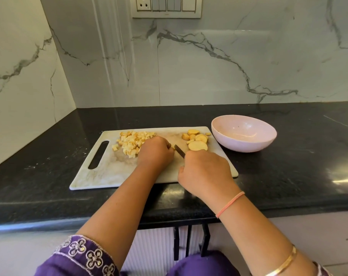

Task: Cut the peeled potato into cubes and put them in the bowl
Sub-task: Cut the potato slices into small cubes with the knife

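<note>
Countertop (49, 186) of dark stone filled the middle of the frame, and on it lay a pale cutting board (101, 176) with its handle slot toward the left, giving the blade a flat surface to work on. Just beside the board's right edge, at centre right, sat a pink bowl (249, 144). It was probably set that close so that cut pieces could be moved across easily. No potato showed in it, so the transfer had not begun.

Lower right of centre, the right hand (205, 172) was closed in a fist with its back to the camera. The handle was hidden inside, but the blade came out of the fist, so it was gripping the knife. The left hand (156, 151), at the centre of the board, had its fingers curled down with the knuckles up, likely to steady a piece while keeping the fingertips clear of the edge. A fleck of yellow showed at the fingertips, but whether they pinched anything could not be told.

Potato cubes (132, 142) were heaped at the board's upper left, clear of the cutting spot. Uncut round slices (197, 141) waited at its upper right, nearest the bowl. The knife (179, 150) showed only a short dark blade angled up and left between the two hands.
</note>
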